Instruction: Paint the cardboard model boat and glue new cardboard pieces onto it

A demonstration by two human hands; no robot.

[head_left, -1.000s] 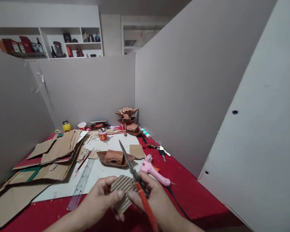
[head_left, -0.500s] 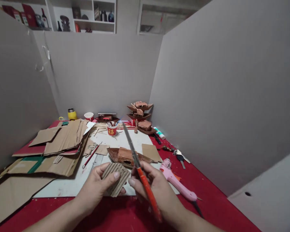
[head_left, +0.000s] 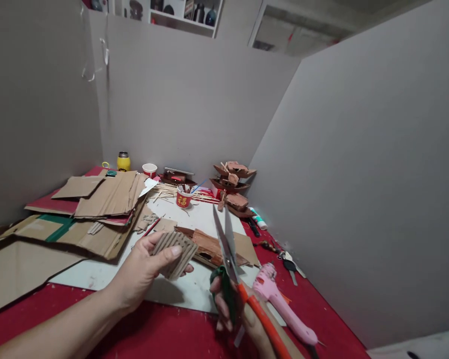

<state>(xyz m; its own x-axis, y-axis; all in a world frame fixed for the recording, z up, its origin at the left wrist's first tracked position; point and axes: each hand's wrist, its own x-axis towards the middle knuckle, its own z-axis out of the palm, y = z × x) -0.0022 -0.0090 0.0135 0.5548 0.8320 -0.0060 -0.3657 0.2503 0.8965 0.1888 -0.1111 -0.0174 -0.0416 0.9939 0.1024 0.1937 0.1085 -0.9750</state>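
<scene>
A person's right hand (head_left: 250, 319), low in the foreground, grips a pair of scissors (head_left: 229, 259) above the red-covered counter (head_left: 119, 339), fingers curled about the green handle while the orange one runs toward the lower right. The blades stand parted, tips pointing up and away from the person, the long axis leaning left. Alongside, the left hand (head_left: 144, 264) pinches a piece of corrugated cardboard (head_left: 172, 259), thumb on top and fingers beneath, its ridges slanting from lower left to upper right. A pink glue gun (head_left: 286, 311) lies to the right of the scissors. Just beyond, a brown model boat (head_left: 207, 243) lies lengthwise from left to right, partly hidden by the blades. Farther back, a red cup (head_left: 183, 198) with a gold character holds dark contents too small to identify and a leaning blue stick (head_left: 200, 185). Behind it stand a second cup (head_left: 149, 170), its contents hidden, and a yellow container (head_left: 123, 163) with a dark top.
</scene>
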